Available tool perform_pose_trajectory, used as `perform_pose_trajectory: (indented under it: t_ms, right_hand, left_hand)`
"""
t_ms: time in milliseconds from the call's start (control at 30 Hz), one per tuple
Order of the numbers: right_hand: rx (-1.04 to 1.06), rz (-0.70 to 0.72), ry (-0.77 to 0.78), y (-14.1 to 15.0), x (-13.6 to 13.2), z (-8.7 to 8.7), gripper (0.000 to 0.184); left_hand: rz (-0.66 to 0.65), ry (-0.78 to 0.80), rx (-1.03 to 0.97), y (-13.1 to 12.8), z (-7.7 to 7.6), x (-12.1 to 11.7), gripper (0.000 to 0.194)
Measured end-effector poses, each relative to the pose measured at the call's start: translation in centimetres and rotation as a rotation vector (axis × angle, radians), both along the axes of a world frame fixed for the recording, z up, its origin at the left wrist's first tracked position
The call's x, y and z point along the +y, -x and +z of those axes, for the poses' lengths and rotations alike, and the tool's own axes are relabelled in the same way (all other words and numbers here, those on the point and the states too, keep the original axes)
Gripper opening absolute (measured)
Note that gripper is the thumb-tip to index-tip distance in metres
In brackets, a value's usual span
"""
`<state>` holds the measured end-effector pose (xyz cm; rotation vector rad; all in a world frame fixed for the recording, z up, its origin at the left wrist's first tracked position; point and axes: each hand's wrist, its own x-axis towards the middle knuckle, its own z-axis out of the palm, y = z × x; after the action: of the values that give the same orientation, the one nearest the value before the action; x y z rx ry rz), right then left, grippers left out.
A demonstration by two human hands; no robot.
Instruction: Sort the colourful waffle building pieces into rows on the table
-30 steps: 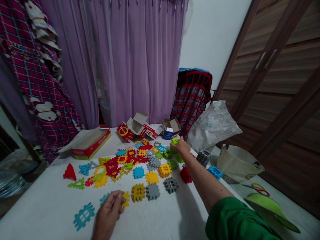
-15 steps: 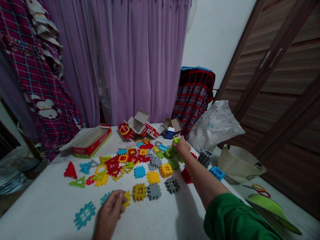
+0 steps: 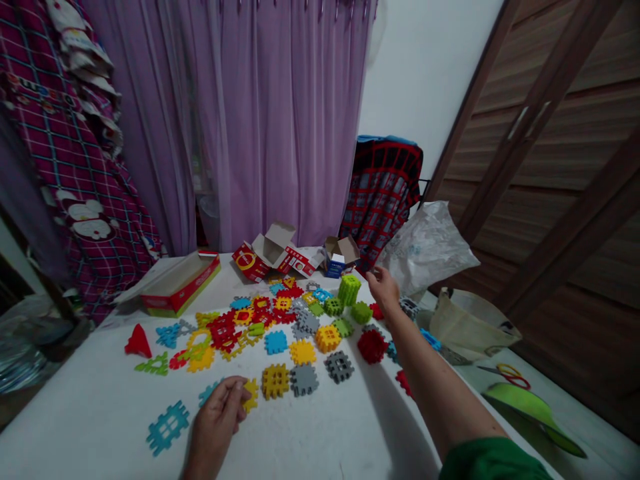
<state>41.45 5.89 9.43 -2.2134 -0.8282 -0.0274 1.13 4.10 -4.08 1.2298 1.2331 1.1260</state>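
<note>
Left hand [image 3: 214,419] fingers pinch yellow piece [image 3: 252,398]; right hand [image 3: 386,290] fingers part-open; green stack [image 3: 349,290], just beside them, could topple if brushed.

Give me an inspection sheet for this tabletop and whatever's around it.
Surface: white tabletop, pieces spread across it
Job's things: plastic pieces, loose and stacked, including a dark red stack
Clutter: opened long box and small blue box towards the back
Hands: left hand on a yellow piece; right hand beside the light-green stack, apparently empty
Cables: nothing seen
Surroundings: purple curtain, scissors, clear plastic bag
</note>
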Motion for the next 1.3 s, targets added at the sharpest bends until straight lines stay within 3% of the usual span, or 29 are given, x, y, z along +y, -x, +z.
perform_pose_trajectory:
  t_ms: [100,300,367,433,700,933,1300]
  right_hand:
    - [0.029,0.090,-0.149,2.4,-2.8,-1.7,0.047]
    - [0.012,0.303,-0.318,12.6,-7.6,-9.6,0.033]
    - [-0.062,0.370,-0.361,15.1,-8.6,-11.4,0.030]
    - [-0.286,0.496,-0.406,16.6,-9.3,-12.4,0.031]
    - [-0.576,0.729,-0.391,18.8,-11.1,-13.0,0.022]
    - [-0.627,0.733,-0.347,19.4,-12.3,-13.6,0.022]
    - [-0.624,0.723,-0.171,19.8,-12.0,-13.5,0.017]
  left_hand:
    - [0.010,-0.007,-0.011,-0.2,0.6,-0.1,0.071]
    - [0.002,-0.007,0.018,-0.4,2.6,-0.6,0.076]
    - [-0.012,-0.033,0.046,-0.4,2.9,-0.8,0.073]
    - [-0.026,-0.069,0.079,-0.4,3.0,-1.0,0.068]
    - [-0.024,-0.126,0.207,-0.6,2.8,-2.6,0.056]
    - [-0.036,-0.135,0.222,-0.4,2.2,-4.7,0.053]
    - [-0.025,-0.188,0.419,-0.7,1.9,-4.0,0.043]
